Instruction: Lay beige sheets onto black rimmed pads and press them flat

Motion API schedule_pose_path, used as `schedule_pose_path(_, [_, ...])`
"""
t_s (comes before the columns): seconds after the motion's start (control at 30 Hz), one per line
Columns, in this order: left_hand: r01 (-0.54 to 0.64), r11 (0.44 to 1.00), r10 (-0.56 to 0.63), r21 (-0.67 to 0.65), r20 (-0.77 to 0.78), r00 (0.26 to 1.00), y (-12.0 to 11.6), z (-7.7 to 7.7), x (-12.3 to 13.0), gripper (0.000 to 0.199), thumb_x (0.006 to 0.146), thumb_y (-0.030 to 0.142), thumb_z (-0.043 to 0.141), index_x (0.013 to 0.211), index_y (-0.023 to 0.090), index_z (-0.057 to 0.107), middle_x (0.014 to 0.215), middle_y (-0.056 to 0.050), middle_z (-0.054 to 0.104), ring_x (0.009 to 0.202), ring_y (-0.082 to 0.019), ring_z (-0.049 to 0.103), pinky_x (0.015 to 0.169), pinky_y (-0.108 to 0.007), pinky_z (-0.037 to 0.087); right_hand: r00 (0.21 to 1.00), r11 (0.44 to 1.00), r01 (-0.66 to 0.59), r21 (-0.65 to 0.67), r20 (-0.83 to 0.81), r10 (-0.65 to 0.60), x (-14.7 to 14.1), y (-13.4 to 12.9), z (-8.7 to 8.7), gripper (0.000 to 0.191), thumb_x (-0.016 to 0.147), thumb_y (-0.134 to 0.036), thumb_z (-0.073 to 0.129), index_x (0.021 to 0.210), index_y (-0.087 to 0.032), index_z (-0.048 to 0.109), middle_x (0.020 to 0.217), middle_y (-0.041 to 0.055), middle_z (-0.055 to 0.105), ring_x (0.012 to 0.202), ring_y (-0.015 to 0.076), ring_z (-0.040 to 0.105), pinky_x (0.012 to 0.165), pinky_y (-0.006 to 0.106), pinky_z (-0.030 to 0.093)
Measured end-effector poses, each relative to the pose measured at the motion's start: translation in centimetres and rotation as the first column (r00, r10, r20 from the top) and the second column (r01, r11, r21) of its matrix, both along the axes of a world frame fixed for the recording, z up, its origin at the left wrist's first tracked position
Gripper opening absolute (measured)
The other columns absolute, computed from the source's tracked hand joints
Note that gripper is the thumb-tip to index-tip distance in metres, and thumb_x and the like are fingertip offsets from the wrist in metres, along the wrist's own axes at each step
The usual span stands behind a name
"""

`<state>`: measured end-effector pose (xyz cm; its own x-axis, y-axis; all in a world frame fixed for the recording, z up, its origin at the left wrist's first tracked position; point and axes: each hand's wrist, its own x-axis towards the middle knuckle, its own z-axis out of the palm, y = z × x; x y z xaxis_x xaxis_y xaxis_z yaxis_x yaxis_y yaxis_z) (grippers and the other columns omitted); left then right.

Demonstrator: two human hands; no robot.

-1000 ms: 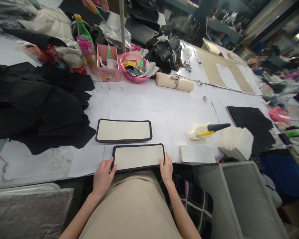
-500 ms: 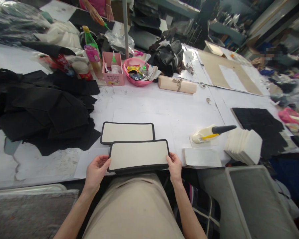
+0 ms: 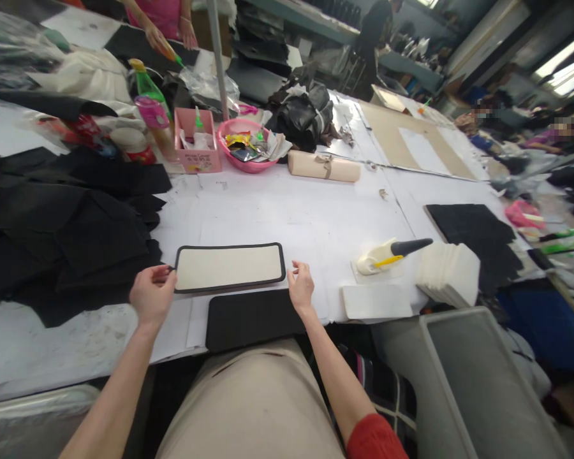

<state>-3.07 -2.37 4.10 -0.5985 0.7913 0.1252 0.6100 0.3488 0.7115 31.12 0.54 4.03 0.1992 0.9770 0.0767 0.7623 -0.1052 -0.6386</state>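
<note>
A cream rectangular panel with a black rim (image 3: 229, 268) lies on the white table, its thick edge suggesting a stack. My left hand (image 3: 153, 296) is at its left end, thumb and fingers pinched at the edge. Just off the right end is my right hand (image 3: 300, 285), its fingers bent and apart with nothing between them. Nearer to me, a black rectangular panel (image 3: 253, 320) lies at the table's front edge, partly beneath my right wrist.
Black sheet pieces (image 3: 71, 223) are heaped at left. At right are a white pot with a dark handle (image 3: 370, 260), white slips (image 3: 375, 301) and a stack of white pieces (image 3: 447, 274). A pink box (image 3: 198, 159) and pink basket (image 3: 249, 166) stand behind. Another person's hand (image 3: 155, 38) works across the table.
The upper cream panel has moved away from me onto the spot of the other one, uncovering the black panel. My right hand has come off its edge. The camera view has shifted.
</note>
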Motion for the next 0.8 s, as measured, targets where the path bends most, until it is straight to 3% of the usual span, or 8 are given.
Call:
schedule_pose_path(0.1, [0.077, 0.997, -0.07, 0.013, -0.296, 0.953, -2.4, -0.2, 1.1, 0.023, 0.082, 0.035, 0.055, 0.1, 0.022, 0.062, 0.091, -0.003, 0.063, 0.079, -0.02, 0.059, 0.075, -0.037, 0.05, 0.985, 0.996, 0.028, -0.083, 0.175, -0.013, 4.9, -3.4, -0.4, 0.018, 0.091, -0.027, 0.048, 0.095, -0.02, 0.064, 0.093, 0.0037, 0.067, 0.077, 0.0153, 0.06, 0.07, 0.026, 0.042])
schedule_pose_path(0.2, [0.305, 0.951, -0.302, -0.052, -0.372, 0.877, -5.3, -0.7, 4.0, 0.021, 0.088, 0.034, 0.05, 0.1, 0.021, 0.062, 0.091, -0.004, 0.064, 0.078, -0.021, 0.06, 0.073, -0.035, 0.049, 0.916, 0.961, 0.215, -0.173, 0.378, -0.137, 10.6, -6.8, -0.9, 0.018, 0.091, -0.026, 0.049, 0.086, -0.021, 0.065, 0.086, 0.0029, 0.068, 0.075, 0.0164, 0.06, 0.065, 0.026, 0.037])
schedule_pose_path(0.23, [0.431, 0.898, -0.432, -0.083, -0.343, 0.834, -6.2, -1.0, 5.2, 0.021, 0.089, 0.033, 0.05, 0.1, 0.02, 0.062, 0.092, -0.005, 0.065, 0.081, -0.021, 0.061, 0.075, -0.034, 0.049, 0.884, 0.947, 0.273, -0.172, 0.433, -0.176, 12.2, -7.7, -1.1, 0.017, 0.091, -0.026, 0.05, 0.086, -0.021, 0.065, 0.087, 0.0033, 0.068, 0.076, 0.0166, 0.06, 0.064, 0.026, 0.036])
schedule_pose_path(0.3, [0.659, 0.742, -0.667, -0.122, -0.243, 0.705, -7.6, -1.7, 7.6, 0.02, 0.091, 0.031, 0.048, 0.101, 0.02, 0.061, 0.096, -0.006, 0.066, 0.089, -0.021, 0.062, 0.079, -0.032, 0.048, 0.832, 0.926, 0.344, -0.153, 0.506, -0.225, 14.7, -8.8, -1.5, 0.016, 0.091, -0.025, 0.051, 0.087, -0.02, 0.064, 0.089, 0.0039, 0.067, 0.078, 0.017, 0.059, 0.064, 0.026, 0.035])
schedule_pose_path(0.37, [0.765, 0.624, -0.781, -0.159, -0.155, 0.605, -8.3, -2.5, 9.6, 0.021, 0.092, 0.031, 0.046, 0.102, 0.02, 0.061, 0.098, -0.006, 0.066, 0.091, -0.02, 0.062, 0.08, -0.031, 0.048, 0.8, 0.923, 0.362, -0.132, 0.553, -0.235, 16.2, -9.2, -1.8, 0.013, 0.091, -0.025, 0.052, 0.089, -0.02, 0.064, 0.091, 0.005, 0.067, 0.082, 0.0178, 0.059, 0.066, 0.026, 0.035])
schedule_pose_path(0.43, [0.794, 0.575, -0.818, -0.199, -0.103, 0.566, -8.5, -3.3, 10.8, 0.023, 0.092, 0.032, 0.045, 0.101, 0.02, 0.062, 0.097, -0.006, 0.067, 0.091, -0.021, 0.062, 0.079, -0.032, 0.049, 0.776, 0.924, 0.362, -0.119, 0.588, -0.228, 16.7, -9.0, -2.0, 0.011, 0.09, -0.026, 0.055, 0.092, -0.019, 0.063, 0.094, 0.0061, 0.066, 0.087, 0.0191, 0.058, 0.068, 0.027, 0.035])
schedule_pose_path(0.53, [0.794, 0.555, -0.829, -0.248, -0.08, 0.554, -8.4, -4.1, 11.1, 0.025, 0.093, 0.034, 0.043, 0.099, 0.02, 0.062, 0.094, -0.006, 0.066, 0.09, -0.022, 0.062, 0.077, -0.033, 0.049, 0.749, 0.921, 0.369, -0.125, 0.627, -0.215, 16.7, -8.4, -2.2, 0.01, 0.088, -0.026, 0.058, 0.094, -0.019, 0.063, 0.095, 0.0071, 0.065, 0.09, 0.0207, 0.057, 0.069, 0.027, 0.036])
schedule_pose_path(0.8, [0.76, 0.561, -0.82, -0.327, -0.094, 0.565, -8.5, -4.2, 11.1, 0.025, 0.093, 0.038, 0.041, 0.098, 0.022, 0.06, 0.095, -0.006, 0.064, 0.09, -0.023, 0.06, 0.073, -0.033, 0.047, 0.764, 0.88, 0.421, -0.222, 0.61, -0.211, 16.4, -7.8, -2.0, 0.012, 0.09, -0.024, 0.055, 0.09, -0.017, 0.065, 0.092, 0.0092, 0.065, 0.086, 0.0202, 0.059, 0.067, 0.027, 0.037])
